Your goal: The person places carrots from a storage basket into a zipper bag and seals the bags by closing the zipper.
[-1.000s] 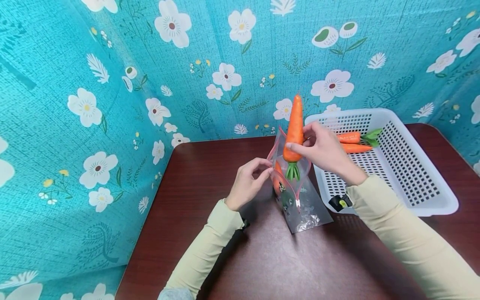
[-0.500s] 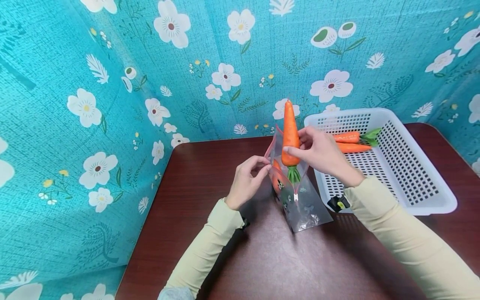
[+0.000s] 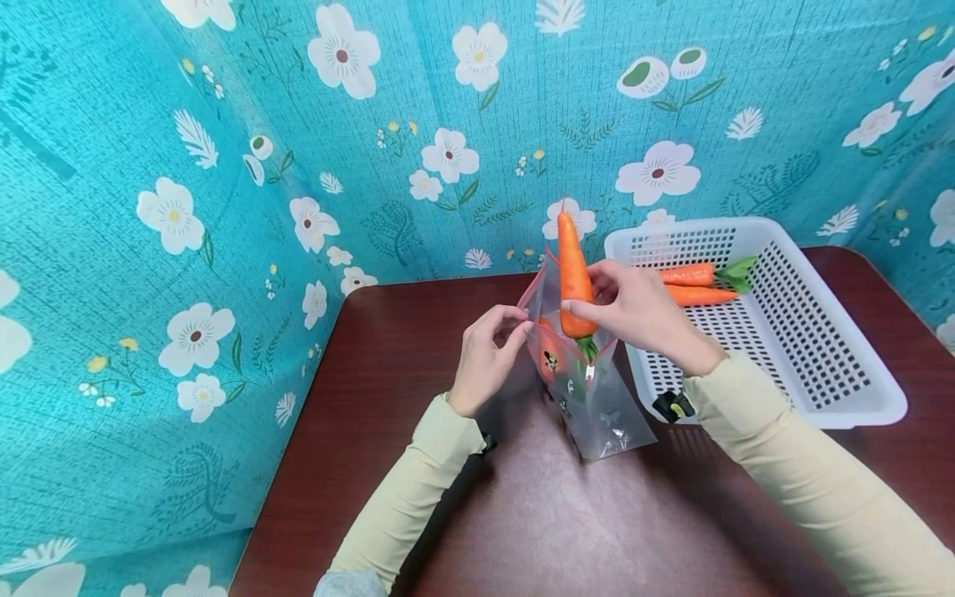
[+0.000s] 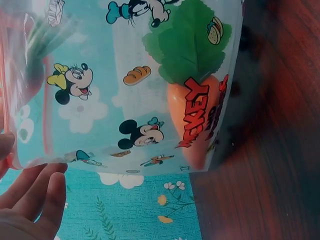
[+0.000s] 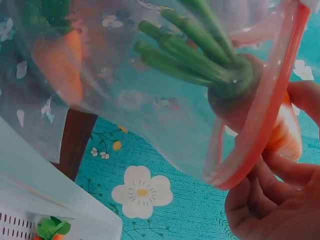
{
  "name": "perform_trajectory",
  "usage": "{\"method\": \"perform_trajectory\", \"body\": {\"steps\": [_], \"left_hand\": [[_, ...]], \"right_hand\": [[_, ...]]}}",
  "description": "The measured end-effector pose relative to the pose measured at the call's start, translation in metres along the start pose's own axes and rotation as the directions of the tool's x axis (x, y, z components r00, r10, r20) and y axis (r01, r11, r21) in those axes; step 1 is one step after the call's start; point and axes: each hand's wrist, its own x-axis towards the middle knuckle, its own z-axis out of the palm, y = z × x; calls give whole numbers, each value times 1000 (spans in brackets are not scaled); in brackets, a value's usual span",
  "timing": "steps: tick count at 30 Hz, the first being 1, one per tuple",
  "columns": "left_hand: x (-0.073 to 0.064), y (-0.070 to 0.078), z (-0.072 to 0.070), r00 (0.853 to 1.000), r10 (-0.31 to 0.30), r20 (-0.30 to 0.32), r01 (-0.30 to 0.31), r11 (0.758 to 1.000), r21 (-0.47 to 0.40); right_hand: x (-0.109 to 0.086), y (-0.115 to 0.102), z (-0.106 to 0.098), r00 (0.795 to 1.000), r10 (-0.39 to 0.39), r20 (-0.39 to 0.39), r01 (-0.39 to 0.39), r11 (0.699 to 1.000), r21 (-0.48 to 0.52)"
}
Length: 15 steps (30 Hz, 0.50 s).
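My left hand (image 3: 488, 352) pinches the red zip edge of a clear zip bag (image 3: 615, 414) printed with cartoon characters. The bag's mouth is spread apart. In my right hand (image 3: 642, 307) is an orange carrot (image 3: 576, 278), gripped between thumb and fingers, tip upward. Its cut green stems (image 5: 195, 60) are inside the bag, seen through the plastic in the right wrist view. Another carrot (image 4: 180, 110) with a green leafy top lies inside the bag, at its bottom in the left wrist view. The carrot's far side is hidden by my right fingers.
A white perforated plastic basket (image 3: 888, 394) stands right of the bag. Two carrots, an upper one (image 3: 688, 274) and a lower one (image 3: 701, 295), lie in it, partly behind my right hand. A dark wooden table (image 3: 388, 365) meets a teal flowered cloth (image 3: 418, 75) behind.
The right hand has moved the carrot left and down, so its stems have sunk into the bag's mouth. The left hand has shifted slightly left with the bag's edge.
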Motion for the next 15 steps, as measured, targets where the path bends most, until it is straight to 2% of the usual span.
{"method": "perform_trajectory", "body": {"steps": [8,15], "left_hand": [[-1,1,0,1000,-20,-7,20,1000,-1],[-1,0,0,1000,-24,-12,24,1000,-17]], "right_hand": [[1,0,1,997,-52,63,55,998,-38],[0,-1,1,993,-30,113,37,998,-59]]}}
